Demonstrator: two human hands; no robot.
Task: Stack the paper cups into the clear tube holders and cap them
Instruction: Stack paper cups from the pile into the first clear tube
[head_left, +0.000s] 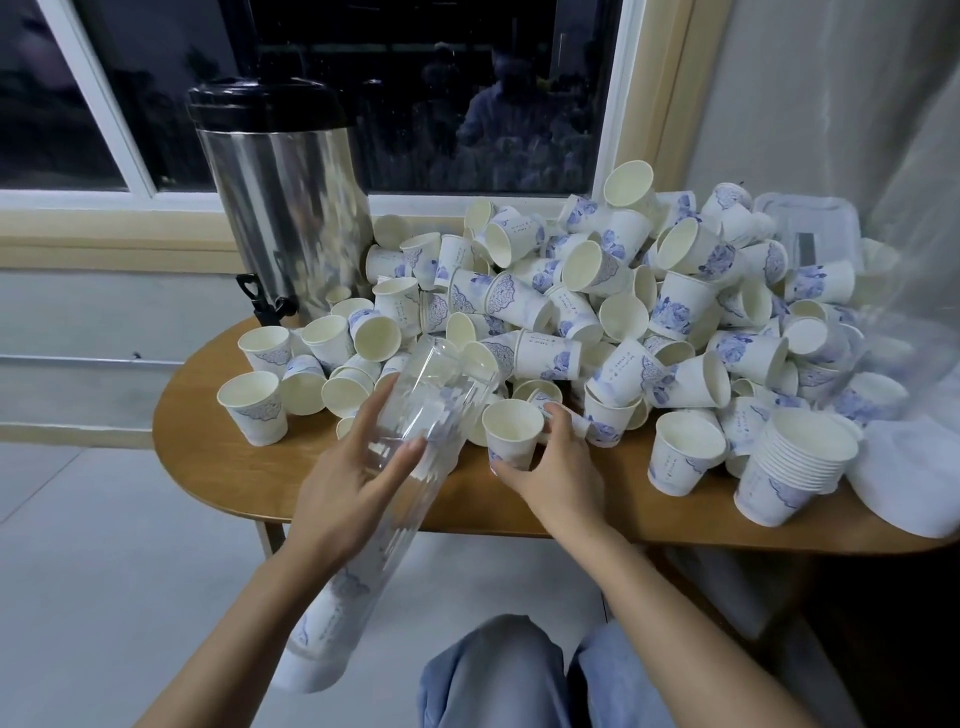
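A long clear tube holder (415, 415) slants from the table's front edge down toward my lap, its open mouth pointing at the cup pile. Cups fill its lower end. My left hand (345, 470) grips the tube around its upper part. My right hand (550, 467) holds one upright white paper cup (511, 434) with blue print, just right of the tube's mouth. A big heap of loose paper cups (597, 312) covers the wooden table (202, 415).
A steel drinks urn (283, 197) with a black lid and tap stands at the back left. A nested cup stack (795, 470) sits at the front right beside a white cap-like object (914, 483). Clear plastic wrap (904, 312) hangs right.
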